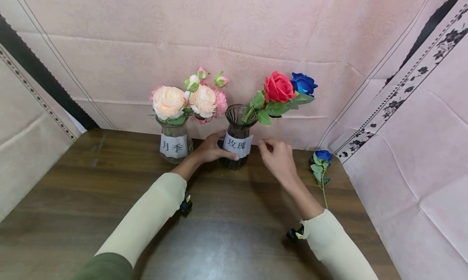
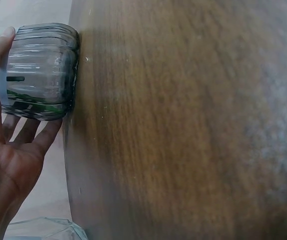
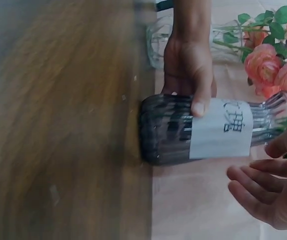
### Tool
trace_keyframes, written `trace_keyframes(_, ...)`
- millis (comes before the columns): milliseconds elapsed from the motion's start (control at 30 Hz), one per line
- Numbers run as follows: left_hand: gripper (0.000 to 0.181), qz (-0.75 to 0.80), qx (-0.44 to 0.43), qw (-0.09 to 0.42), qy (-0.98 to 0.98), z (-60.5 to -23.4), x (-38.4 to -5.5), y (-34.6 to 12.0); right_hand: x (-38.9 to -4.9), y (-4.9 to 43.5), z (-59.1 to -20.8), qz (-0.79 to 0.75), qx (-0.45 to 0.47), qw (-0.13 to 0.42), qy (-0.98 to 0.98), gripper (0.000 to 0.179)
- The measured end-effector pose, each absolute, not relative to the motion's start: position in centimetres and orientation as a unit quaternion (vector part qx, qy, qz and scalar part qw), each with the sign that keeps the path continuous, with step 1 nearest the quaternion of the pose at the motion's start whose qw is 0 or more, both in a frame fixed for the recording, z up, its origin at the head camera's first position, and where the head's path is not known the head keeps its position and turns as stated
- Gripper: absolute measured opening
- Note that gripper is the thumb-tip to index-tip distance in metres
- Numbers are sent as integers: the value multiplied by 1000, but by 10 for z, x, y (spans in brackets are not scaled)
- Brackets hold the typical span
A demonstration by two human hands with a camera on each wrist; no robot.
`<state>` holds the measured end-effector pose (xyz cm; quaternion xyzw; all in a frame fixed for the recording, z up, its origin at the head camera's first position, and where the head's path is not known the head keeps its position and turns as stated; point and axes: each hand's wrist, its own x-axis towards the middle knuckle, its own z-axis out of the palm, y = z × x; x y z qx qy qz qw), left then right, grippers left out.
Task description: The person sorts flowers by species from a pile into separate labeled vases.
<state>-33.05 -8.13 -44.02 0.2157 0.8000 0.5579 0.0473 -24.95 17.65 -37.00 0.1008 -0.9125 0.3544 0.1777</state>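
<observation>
A dark ribbed glass vase (image 1: 239, 124) with a white paper label stands upright near the table's back edge. My left hand (image 1: 215, 149) grips its lower part, thumb across the label's lower edge and fingers behind; the left wrist view shows the fingers under the smoky glass (image 2: 41, 70). Out of the vase lean a red rose (image 1: 279, 87) and a blue rose (image 1: 304, 84), both to the right. My right hand (image 1: 278, 159) hovers just right of the label, holding nothing. Its fingers (image 3: 256, 190) are loosely bent in the right wrist view.
Left of the dark vase stands a clear glass vase (image 1: 174, 130), labelled too, filled with peach and pink flowers (image 1: 169, 103). A single blue rose (image 1: 323, 155) lies on the wooden table (image 1: 219, 231) at the right. Pink cloth (image 1: 120, 48) hangs behind and along the sides.
</observation>
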Motion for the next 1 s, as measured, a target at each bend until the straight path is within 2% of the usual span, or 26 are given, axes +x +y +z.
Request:
trace_keyframes(167,91,565,218,51,794,-439,-330,-80,-245,196,-377,339,83,117,-930,31)
trace_keyframes(400,94,563,219,47,795,-440,-331,-81,-241,224,-388,349,65,61,-933,34)
trace_keyframes(567,95,557,218,47,800,-440,-331,-81,-241,242,-392,435,52,5,-899,34)
trace_keyframes(733,96,553,214,48,804,-440,-330,-81,-242,264,-390,546,26,-64,-835,44)
trace_keyframes(1000,99,548,210,52,808,-437,-327,-81,-243,302,-391,569,3,-127,-812,56)
